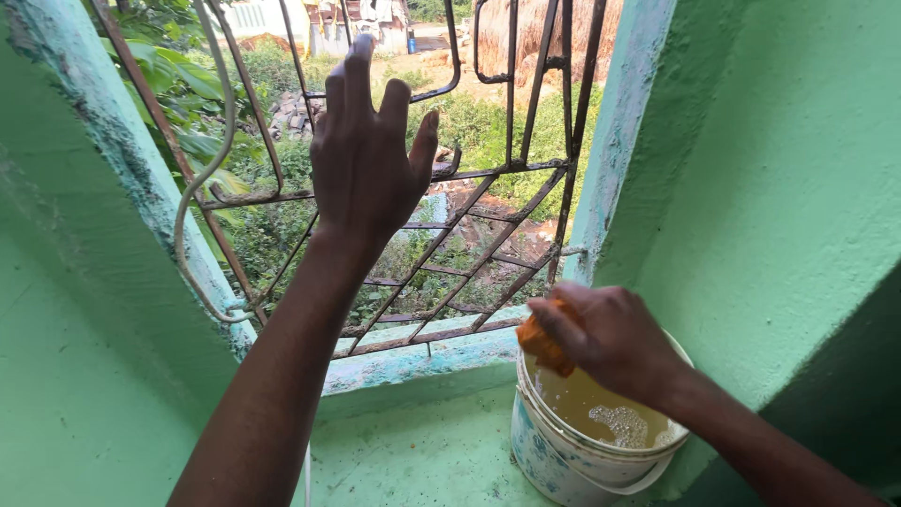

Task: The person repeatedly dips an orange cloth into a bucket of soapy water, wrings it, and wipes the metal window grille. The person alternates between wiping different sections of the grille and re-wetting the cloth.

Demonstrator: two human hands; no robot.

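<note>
Above the bucket (pixel 572 441) of cloudy water, an orange cloth (pixel 542 344) is gripped by the closed right hand (pixel 605 338), the left hand (pixel 371 155) is spread open, empty, against the window grille (pixel 488 216), and drips could be spilled beside the bucket if the cloth is lifted unwrung.

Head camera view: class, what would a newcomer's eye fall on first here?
The left hand, raised with fingers spread before the rusty metal window grille at centre. Lower right, the right hand grips an orange cloth over a white plastic bucket of murky yellowish water, between green walls.
</note>
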